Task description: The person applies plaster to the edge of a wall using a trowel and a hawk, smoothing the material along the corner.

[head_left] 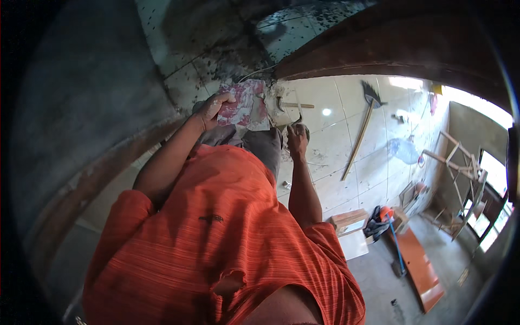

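Observation:
My left hand (213, 110) grips the left edge of a flat, squarish slab (245, 107), which looks like a broken tile. Its face is reddish-pink with patchy white-grey residue, and its right edge is crusted with grey. My right hand (297, 141) is closed around a tool with a thin, pale metal end (299, 108) pointing away from me; the rest is hidden by the fingers, so its kind is unclear. Just beyond that hand, a hammer-like tool (297, 105) with a wooden handle lies on the tiled floor. Both hands are at knee height, apart from each other.
A dark door frame (379, 49) rises ahead on the right, a grey wall (103, 81) at left. On the tiles lie a long-handled broom (359, 138) and a clear plastic bottle (403, 150). Farther right are boxes (349, 219), an orange board (420, 268) and a wooden stand (460, 168).

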The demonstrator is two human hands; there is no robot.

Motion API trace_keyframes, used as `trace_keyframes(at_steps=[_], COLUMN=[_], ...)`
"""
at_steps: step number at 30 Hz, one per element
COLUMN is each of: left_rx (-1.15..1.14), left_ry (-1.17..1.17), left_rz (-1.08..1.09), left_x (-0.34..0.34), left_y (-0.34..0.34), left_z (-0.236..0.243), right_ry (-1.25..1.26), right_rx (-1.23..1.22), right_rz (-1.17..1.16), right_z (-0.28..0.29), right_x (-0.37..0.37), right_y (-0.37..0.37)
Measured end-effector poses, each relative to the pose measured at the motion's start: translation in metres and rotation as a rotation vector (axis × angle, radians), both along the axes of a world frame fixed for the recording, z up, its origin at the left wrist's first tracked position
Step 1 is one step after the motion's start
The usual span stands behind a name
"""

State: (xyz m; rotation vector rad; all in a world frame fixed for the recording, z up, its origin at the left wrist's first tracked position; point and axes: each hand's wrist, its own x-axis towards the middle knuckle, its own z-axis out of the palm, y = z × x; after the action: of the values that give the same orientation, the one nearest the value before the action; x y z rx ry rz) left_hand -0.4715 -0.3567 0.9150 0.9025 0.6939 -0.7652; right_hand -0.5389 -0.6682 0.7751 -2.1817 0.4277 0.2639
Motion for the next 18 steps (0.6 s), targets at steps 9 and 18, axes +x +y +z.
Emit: trace_keyframes(at_steps=[9,18], left_rx=[0.126,0.208], left_ry=[0.136,0.195], left_rz=[0.285,0.357], left_x=[-0.154,-0.185], left_y=[-0.06,-0.023], left_z=[0.011,-0.111], right_ry=[0.417,0.254], right_rx=[0.534,0.335], right_rz=[-0.054,-0.085], right_z=[0.029,-0.083], right_x=[0.025,0.064], right_y=[-0.051,0.01])
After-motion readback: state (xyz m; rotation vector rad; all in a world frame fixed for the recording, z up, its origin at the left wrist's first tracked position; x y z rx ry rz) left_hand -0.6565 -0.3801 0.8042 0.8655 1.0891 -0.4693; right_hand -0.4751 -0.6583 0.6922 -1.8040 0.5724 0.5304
